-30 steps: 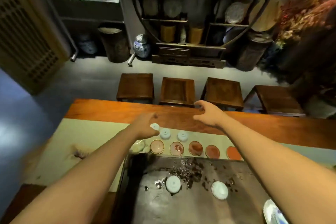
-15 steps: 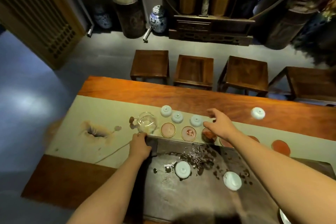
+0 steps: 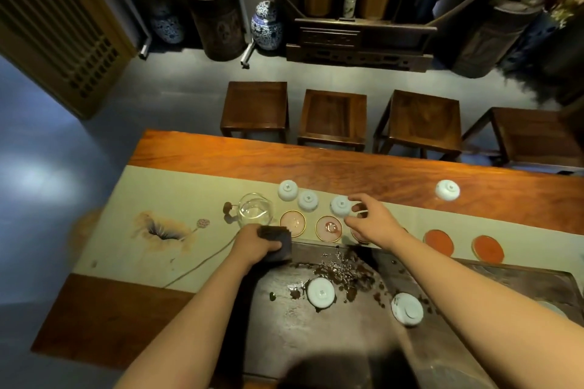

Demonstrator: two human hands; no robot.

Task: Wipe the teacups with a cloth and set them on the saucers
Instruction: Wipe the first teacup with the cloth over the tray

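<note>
Tea table (image 3: 196, 151): left hand (image 3: 252, 241) grips cloth (image 3: 276, 241).
Right hand (image 3: 373, 221) spread, unclosed beside upturned cup (image 3: 340, 205); likely light, slick, brittle; pinch sides.

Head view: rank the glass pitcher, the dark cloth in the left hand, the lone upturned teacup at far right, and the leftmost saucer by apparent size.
1. Glass pitcher
2. Dark cloth, partly hidden by the left hand, so unsure against the pitcher
3. Leftmost saucer
4. Lone teacup, close to the saucer and farther away, so a loose call
</note>
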